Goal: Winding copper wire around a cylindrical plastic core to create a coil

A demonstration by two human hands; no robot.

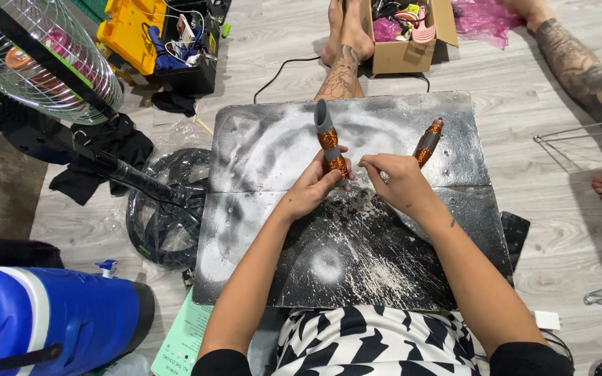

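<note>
My left hand (315,186) grips a grey tube wound with copper wire (329,139), held upright over a black board (280,237) dusted with white powder. My right hand (398,182) sits beside it, fingers pinched near the lower end of the coil; what it pinches is too thin to make out. A second copper-wound piece (427,142) lies on the board just behind my right hand.
Another person's tattooed legs (343,56) and arm (580,66) lie beyond the board, by a cardboard box of parts (405,42). At left stand a fan's wire cage (43,63), a black ring (165,209), a yellow toolbox (130,31) and a blue container (50,313).
</note>
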